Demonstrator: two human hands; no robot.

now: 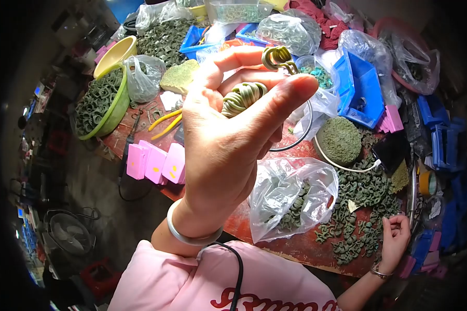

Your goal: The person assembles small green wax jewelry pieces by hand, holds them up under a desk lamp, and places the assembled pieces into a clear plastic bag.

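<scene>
Up above the red desk (301, 250), the left hand (218, 129) is raised close to the view, its grip pinching a dark green coil (276, 58) between thumb and forefinger; a paler green bundle (244, 98) of looped strands sits in the curl of the same hand, against the palm side; a pale bangle (184, 233) circles that wrist. Lower right, the right hand (395, 239) is at the desk's near edge, beside a heap of small green pieces (371, 212); its fingers are curled, but I cannot tell whether its grip holds anything. Between the two hands lies a clear plastic bag (290, 194) with more green pieces in it; behind the heap is a round, rough green block (340, 140), and farther back a blue tray (357, 88); pink blocks (155, 165) stand left of the raised forearm, with a green basin (108, 120) of green pieces beyond them.
</scene>
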